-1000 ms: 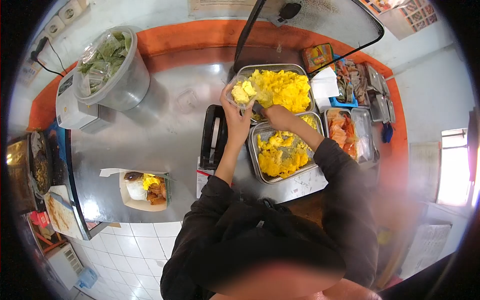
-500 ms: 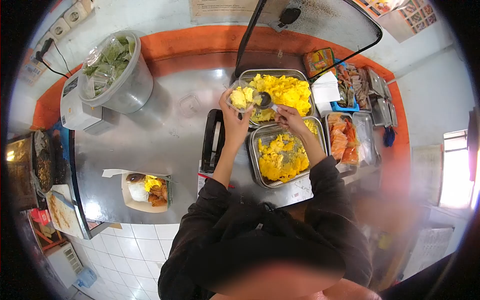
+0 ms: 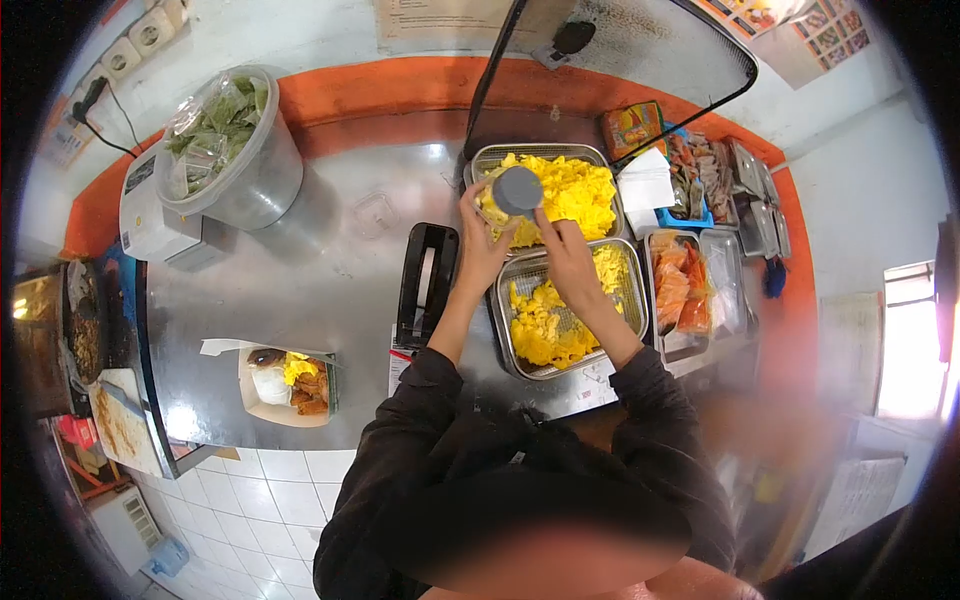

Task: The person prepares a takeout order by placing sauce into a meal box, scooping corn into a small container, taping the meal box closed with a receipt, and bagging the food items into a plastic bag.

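Note:
My left hand point(image 3: 484, 248) is wrapped round a small clear container point(image 3: 488, 210) with yellow scrambled egg in it. In my right hand point(image 3: 568, 262) is the handle of a grey scoop point(image 3: 517, 191), tipped over with its rounded back facing up above the container, covering much of it. Both hands are over a back metal tray point(image 3: 615, 172) heaped with scrambled egg point(image 3: 580, 195). Nearer my body, a second metal tray point(image 3: 504, 345) holds a thinner layer of egg pieces point(image 3: 547, 330). My right forearm passes above that tray.
Left of the trays stands a black device point(image 3: 430, 285). An open food box point(image 3: 290, 385) with rice, egg and meat lies on the steel counter point(image 3: 340, 270). A bucket of leaves point(image 3: 245, 165) is at the back left. Orange food packs point(image 3: 680, 290) sit on the right.
My right hand has turned the scoop over, so its back faces up above the container. The container, upright and showing its egg before, is now partly hidden under the scoop.

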Available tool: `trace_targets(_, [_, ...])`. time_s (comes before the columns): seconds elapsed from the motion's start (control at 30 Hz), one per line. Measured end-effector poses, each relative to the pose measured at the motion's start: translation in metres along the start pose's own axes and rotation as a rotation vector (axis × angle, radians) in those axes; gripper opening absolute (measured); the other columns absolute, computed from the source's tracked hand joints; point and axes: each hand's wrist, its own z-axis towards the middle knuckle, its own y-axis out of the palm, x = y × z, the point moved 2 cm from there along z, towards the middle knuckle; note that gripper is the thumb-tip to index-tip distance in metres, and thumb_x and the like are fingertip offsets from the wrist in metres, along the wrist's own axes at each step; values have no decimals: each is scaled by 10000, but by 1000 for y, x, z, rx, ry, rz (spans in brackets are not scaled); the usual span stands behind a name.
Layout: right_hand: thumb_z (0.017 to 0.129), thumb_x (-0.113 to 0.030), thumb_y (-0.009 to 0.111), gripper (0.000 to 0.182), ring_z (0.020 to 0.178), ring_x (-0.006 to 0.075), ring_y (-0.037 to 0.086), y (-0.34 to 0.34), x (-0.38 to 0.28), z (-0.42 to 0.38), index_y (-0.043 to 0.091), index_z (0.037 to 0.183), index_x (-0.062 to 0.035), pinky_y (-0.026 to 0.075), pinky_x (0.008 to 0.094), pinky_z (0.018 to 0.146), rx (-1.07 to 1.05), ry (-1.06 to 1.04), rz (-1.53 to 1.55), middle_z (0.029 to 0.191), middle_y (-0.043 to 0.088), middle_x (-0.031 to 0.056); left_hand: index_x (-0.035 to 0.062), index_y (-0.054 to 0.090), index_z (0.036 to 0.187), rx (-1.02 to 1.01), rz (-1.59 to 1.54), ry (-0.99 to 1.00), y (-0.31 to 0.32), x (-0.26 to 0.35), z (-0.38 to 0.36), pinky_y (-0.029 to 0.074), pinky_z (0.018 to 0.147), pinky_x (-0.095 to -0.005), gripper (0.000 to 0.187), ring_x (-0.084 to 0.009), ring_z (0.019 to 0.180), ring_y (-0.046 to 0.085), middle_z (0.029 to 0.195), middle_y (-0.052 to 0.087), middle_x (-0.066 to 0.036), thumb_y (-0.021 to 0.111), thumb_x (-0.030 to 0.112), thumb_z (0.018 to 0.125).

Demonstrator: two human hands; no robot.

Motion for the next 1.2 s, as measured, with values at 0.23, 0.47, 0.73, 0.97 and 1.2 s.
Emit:
trace_targets(0.23, [907, -89, 515, 358, 921, 302, 527, 21, 49, -2, 540, 1261, -46, 429, 427, 800, -158, 156, -14, 1057, 537, 156, 27, 216, 1358, -1, 118, 66, -16, 30, -12, 370, 1030, -350, 706, -236, 1224, 428, 1320, 366, -167, 659, -3, 809])
trace_targets(0.47, [839, -218, 631, 441, 1189, 365, 441, -121, 55, 153, 536, 1248, -85, 343, 487, 949, 758, -154, -470, 1303, 485, 174, 30, 238, 1355, 34, 411, 118, -42, 95, -65, 373, 1026, -354, 728, -264, 1239, 428, 1352, 364, -164, 684, -22, 782])
trace_targets(0.73, [864, -216, 578, 301, 1057, 360, 544, -185, 72, 186, 613, 1125, -70, 403, 422, 945, 529, -107, -463, 1109, 618, 170, 44, 221, 1362, 216, 264, -30, -51, 128, -139, 350, 1060, -362, 720, -217, 1258, 392, 1317, 376, -115, 655, -37, 794])
trace_targets(0.97, [814, -641, 490, 646, 1113, 300, 401, -171, -21, -38, 504, 1337, -263, 317, 484, 972, 234, -194, -673, 1203, 468, 97, 48, 249, 1359, 177, 111, -53, -99, 147, -172, 346, 1060, -355, 724, -218, 1254, 396, 1327, 378, -115, 661, -40, 771])
trace_targets(1.2, [810, -552, 610, 623, 1213, 316, 318, -87, -9, -185, 494, 1312, -201, 262, 490, 1056, -217, -171, -599, 1283, 362, 113, 40, 313, 1332, 31, 98, -76, -180, 186, -202, 341, 1056, -349, 751, -215, 1241, 416, 1300, 426, -103, 718, 11, 701])
